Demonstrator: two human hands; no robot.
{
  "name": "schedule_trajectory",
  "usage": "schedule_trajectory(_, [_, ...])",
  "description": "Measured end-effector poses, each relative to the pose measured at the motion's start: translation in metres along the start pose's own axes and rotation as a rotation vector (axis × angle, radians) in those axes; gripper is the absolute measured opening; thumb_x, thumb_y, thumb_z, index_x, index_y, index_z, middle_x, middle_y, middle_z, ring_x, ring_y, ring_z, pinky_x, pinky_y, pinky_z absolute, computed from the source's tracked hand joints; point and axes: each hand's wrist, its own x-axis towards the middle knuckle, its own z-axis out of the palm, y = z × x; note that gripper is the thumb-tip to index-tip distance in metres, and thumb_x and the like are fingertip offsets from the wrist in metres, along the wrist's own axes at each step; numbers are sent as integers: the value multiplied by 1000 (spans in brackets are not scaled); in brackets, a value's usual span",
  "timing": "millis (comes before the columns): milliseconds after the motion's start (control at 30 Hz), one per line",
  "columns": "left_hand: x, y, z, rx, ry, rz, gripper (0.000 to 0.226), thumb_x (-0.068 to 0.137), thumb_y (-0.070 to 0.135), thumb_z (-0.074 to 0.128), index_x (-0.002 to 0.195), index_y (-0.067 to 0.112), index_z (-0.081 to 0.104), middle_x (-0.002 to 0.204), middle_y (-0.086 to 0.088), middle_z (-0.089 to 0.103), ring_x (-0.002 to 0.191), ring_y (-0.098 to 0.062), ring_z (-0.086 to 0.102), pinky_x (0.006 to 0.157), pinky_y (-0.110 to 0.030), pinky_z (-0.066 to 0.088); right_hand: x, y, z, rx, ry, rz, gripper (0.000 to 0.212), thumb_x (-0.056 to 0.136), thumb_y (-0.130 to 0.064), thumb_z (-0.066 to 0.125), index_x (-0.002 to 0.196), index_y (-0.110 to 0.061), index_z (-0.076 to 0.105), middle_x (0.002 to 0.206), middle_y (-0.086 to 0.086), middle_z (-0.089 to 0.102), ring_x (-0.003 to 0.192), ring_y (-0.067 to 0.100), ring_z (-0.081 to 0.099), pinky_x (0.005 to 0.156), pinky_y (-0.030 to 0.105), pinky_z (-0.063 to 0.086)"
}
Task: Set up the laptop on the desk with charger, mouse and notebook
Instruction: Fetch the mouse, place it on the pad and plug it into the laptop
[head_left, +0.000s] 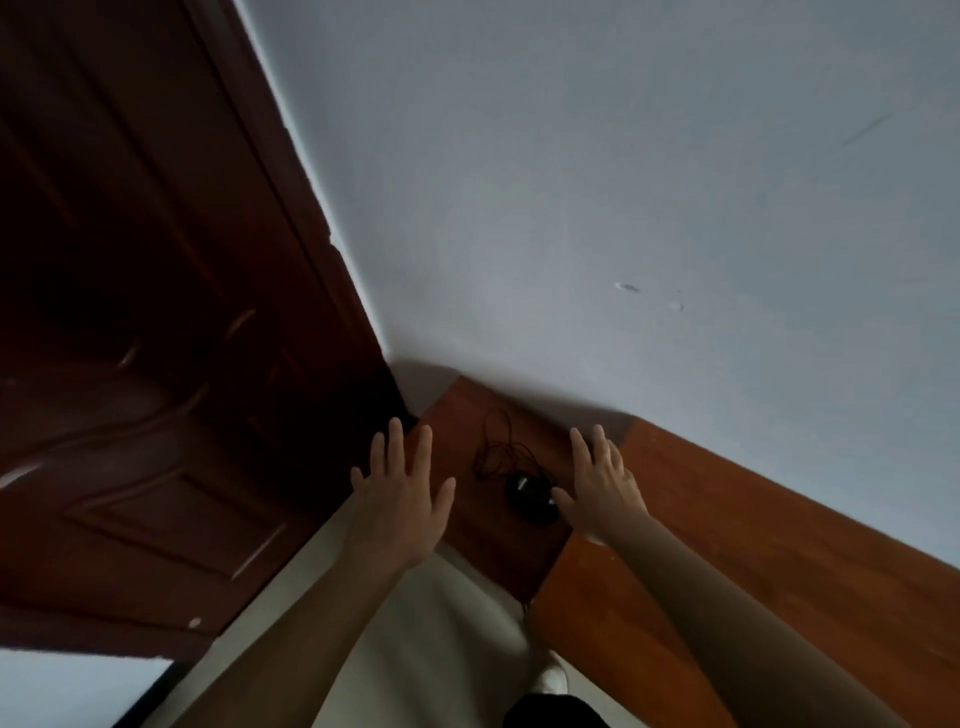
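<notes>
Black corded mouse (529, 498), one, is lying on reddish-brown wooden desk (737, 525) by pale grey wall (571, 208); left hand (400, 501), right hand (605, 491) hovering, fingers wide, empty.

The single wide-angle head camera looks forward and down, rolled so the tabletop (753, 519) slants from centre toward 4 o'clock, close behind the left hand (400, 504) and right hand (605, 493), the wall (571, 182) filling 12 to 3 o'clock, a door (130, 312) at 9 o'clock.
</notes>
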Motion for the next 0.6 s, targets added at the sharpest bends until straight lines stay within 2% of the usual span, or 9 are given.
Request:
schedule_trajectory(200, [102, -16, 15, 11, -103, 75, 74, 96, 61, 29, 155, 26, 3, 163, -13, -5, 149, -34, 2, 112, -61, 23, 55, -21, 19, 76, -123, 91, 91, 98, -40, 56, 161, -19, -7, 168, 15, -11, 155, 36, -1, 123, 48, 17])
schedule_trajectory(400, [207, -8, 83, -28, -307, 185, 74, 97, 59, 30, 156, 24, 1, 163, -13, -7, 149, -33, 2, 115, -56, 25, 110, -22, 76, 108, -161, 240, 93, 96, -37, 59, 161, -19, -4, 168, 13, -6, 155, 36, 3, 121, 49, 22])
schedule_trajectory(600, [273, 2, 175, 127, -412, 588, 70, 100, 52, 31, 156, 23, -1, 163, -13, -9, 150, -34, -1, 118, -54, 21, 161, -26, 151, 149, -211, 464, 94, 95, -26, 62, 161, -21, -4, 169, 14, -5, 155, 36, 4, 121, 49, 22])
